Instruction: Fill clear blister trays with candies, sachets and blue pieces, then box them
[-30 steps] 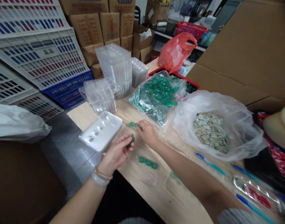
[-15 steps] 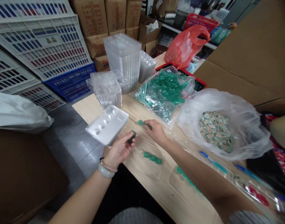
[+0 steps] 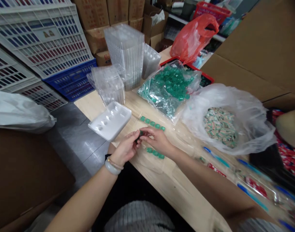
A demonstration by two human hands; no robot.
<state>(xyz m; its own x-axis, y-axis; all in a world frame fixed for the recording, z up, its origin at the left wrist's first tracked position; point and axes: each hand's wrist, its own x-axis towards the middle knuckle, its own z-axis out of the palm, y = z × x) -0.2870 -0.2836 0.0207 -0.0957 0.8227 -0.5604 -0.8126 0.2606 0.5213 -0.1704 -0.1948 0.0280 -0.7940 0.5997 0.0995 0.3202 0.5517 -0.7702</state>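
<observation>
My left hand is closed around dark green cubes, mostly hidden by the fingers. The fingertips of my right hand meet at the same cubes, closed in a pinch. Just beyond the hands, a row of several green cubes lies along the wooden table. A second short row of green cubes sits nearer to me, partly under my right hand. To the left of the hands is a white moulded tray with round hollows.
Stacks of clear plastic trays stand at the table's far left. An open bag of green cubes lies beyond the hands, beside a white bag of small patterned pieces. Blue pens lie on the right; a cardboard flap rises behind.
My right hand has left the far row and come to the cubes in my left hand. The far row now shows several cubes in line. The view has shifted slightly.
</observation>
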